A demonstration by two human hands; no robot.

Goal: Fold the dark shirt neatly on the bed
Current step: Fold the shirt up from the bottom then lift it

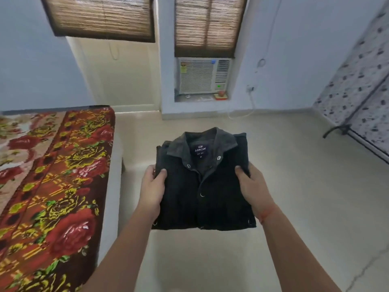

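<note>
Head view: dark shirt (pixel 203 186) folded, held flat above the floor (pixel 294 186), right of the bed (pixel 52 175). Collar far, hem near; long axis near–far. My left hand (pixel 152 189) and right hand (pixel 251 186) grip its side edges, thumbs on top.

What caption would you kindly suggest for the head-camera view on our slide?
The left hand and right hand hold the folded dark shirt above the floor, beside the floral-covered bed.
</note>
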